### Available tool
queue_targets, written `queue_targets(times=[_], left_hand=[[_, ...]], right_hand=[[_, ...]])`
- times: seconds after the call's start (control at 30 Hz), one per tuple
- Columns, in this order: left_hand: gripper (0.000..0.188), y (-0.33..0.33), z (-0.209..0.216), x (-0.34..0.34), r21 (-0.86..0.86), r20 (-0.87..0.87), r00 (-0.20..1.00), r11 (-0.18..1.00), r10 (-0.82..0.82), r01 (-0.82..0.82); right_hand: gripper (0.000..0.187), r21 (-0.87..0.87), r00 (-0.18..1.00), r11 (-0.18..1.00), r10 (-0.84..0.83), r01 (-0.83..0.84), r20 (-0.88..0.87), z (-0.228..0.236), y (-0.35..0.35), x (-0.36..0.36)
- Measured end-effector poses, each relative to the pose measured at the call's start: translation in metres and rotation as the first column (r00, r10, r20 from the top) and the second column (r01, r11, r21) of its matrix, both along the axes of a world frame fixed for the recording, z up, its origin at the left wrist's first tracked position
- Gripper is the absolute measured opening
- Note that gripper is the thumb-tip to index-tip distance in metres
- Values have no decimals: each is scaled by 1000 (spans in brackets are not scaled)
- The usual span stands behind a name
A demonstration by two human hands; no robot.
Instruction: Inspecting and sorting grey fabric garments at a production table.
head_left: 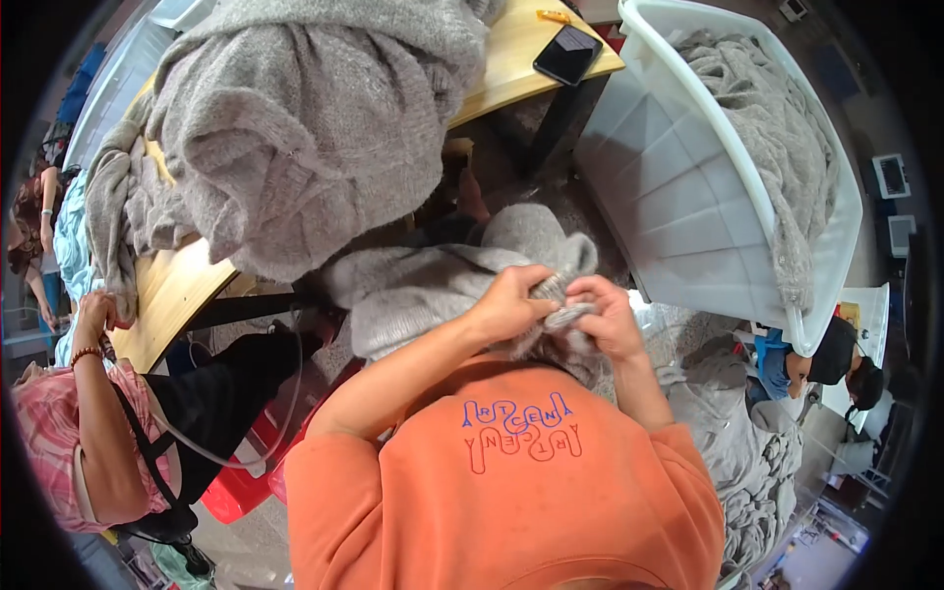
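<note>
The grey knitted garment point(423, 285) lies bunched across the person's lap, just below the table's edge, with one ribbed edge pulled up between both hands. Biggest thing in the room, though, is the heap of grey knitwear point(315, 118) piled on the wooden table point(172, 295), spilling over its near side. To the right stands a large white plastic bin point(669, 167), tipped on a slant, with more grey knits point(777, 138) draped inside along its far wall. Another mound of grey fabric point(747, 442) sits on the floor beneath it. At the left a second person in a pink checked shirt point(49, 442) sits by the table, one hand raised. The left hand point(511, 305) grips the ribbed edge point(562, 300) from above, fingers curled tight around the knit. The right hand point(610, 315) meets it just beside, fingers pinching the same edge, so the two hands touch over the fabric. A black phone point(567, 54) lies at the table's far corner, well away from the hands.
</note>
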State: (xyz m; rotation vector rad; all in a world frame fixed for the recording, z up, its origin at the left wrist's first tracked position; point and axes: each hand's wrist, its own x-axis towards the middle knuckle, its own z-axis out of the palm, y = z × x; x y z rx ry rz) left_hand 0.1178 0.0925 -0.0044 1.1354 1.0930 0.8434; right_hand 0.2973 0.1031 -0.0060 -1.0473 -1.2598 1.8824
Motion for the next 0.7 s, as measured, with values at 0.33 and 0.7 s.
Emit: queue_targets(times=[0.33,0.7], left_hand=[[28,-27,-24,-26,-269,279,928,948,248,-173],[4,-36,-14,-29,-505,424,810,848,404,-159]], right_hand=[[26,655,966,712,139,-251,219,-2,6,-25],[24,604,977,775,78,-185,199,-17,-1,-34]])
